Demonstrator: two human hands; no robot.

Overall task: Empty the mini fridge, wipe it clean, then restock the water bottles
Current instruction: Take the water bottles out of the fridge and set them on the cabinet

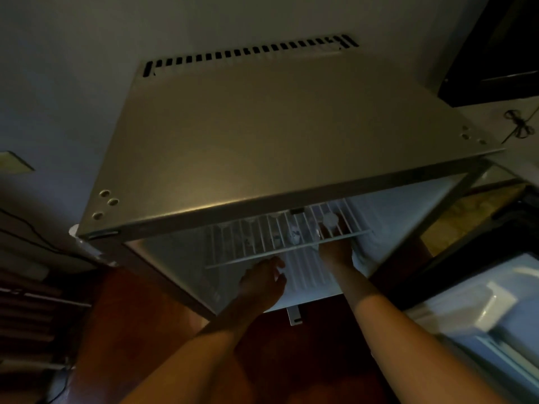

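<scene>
I look down on the grey mini fridge (262, 135), its door (481, 301) swung open to the right. Inside, a white wire shelf (250, 246) spans the lit cavity, and water bottles stand under it; one white cap (330, 219) shows near the right. My right hand (335, 249) reaches under the shelf's right end and its fingers wrap the capped bottle. My left hand (262, 282) hovers just below the shelf's front edge with fingers loosely apart, holding nothing. Bottle bodies are mostly hidden by the shelf and the fridge top.
The fridge stands on a dark red-brown wooden surface (140, 310). A dark appliance (495, 48) hangs at the top right. Black cables (29, 237) run along the wall at the left. The room is dim.
</scene>
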